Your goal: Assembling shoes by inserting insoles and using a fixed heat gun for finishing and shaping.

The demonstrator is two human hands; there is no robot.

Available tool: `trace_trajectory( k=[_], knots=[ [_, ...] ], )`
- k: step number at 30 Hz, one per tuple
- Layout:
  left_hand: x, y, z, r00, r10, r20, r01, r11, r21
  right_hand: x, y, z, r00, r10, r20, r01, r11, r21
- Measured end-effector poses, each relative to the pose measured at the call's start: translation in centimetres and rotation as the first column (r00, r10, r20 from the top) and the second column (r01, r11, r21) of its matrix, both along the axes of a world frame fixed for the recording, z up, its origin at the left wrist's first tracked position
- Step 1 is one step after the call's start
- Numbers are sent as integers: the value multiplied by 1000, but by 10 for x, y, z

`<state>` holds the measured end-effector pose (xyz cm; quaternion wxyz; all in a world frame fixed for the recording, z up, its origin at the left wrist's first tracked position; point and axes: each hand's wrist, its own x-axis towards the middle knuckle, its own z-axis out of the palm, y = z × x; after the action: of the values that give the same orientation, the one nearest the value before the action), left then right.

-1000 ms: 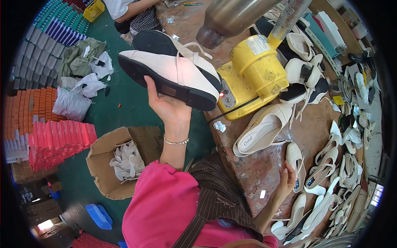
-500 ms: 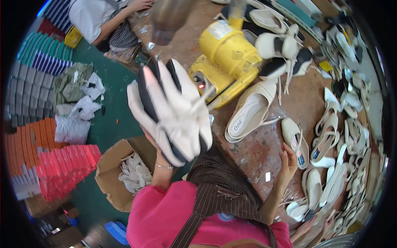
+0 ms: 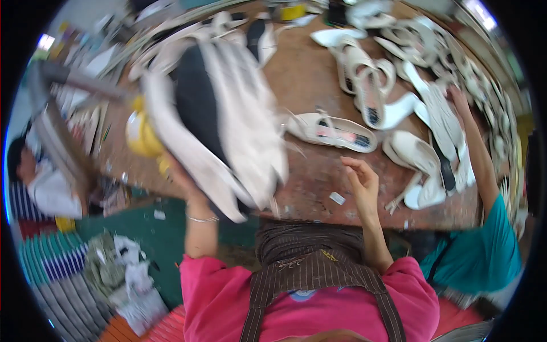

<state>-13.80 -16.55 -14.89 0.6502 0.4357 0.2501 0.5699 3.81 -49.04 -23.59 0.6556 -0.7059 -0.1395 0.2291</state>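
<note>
A bulky bundle of cream shoes with black soles [image 3: 245, 114] is in my left hand [image 3: 185, 179], raised over the left part of the table and smeared by motion. Most of that hand's fingers are hidden behind the bundle. My right hand [image 3: 362, 179] hovers close to the table's front edge, holding nothing, its fingers loosely bent and apart. Just beyond it lies a single cream shoe [image 3: 336, 132] with a strap and a patterned insole. Another cream shoe [image 3: 413, 149] rests to the right of this hand, leaning among other shoes.
Part of a yellow machine [image 3: 142, 134] shows behind the bundle. Strapped cream shoes [image 3: 362, 80] are heaped across the table's right and back. From the right reaches a co-worker's arm [image 3: 478, 142] with a teal sleeve. At far left sits another person [image 3: 51, 188]. Bags [image 3: 139, 290] lie on the green floor.
My view has turned right toward the shoe heap. The bundle stays in my left hand, now over the table. My right hand has come away from the single shoe. A teal-sleeved co-worker now shows.
</note>
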Motion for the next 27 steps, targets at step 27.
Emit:
trace_trajectory(
  k=[27],
  knots=[
    [156, 11, 17, 425, -40, -904, 754, 569, 328, 179, -195, -17, 753, 51, 657, 382, 778, -499]
  ],
)
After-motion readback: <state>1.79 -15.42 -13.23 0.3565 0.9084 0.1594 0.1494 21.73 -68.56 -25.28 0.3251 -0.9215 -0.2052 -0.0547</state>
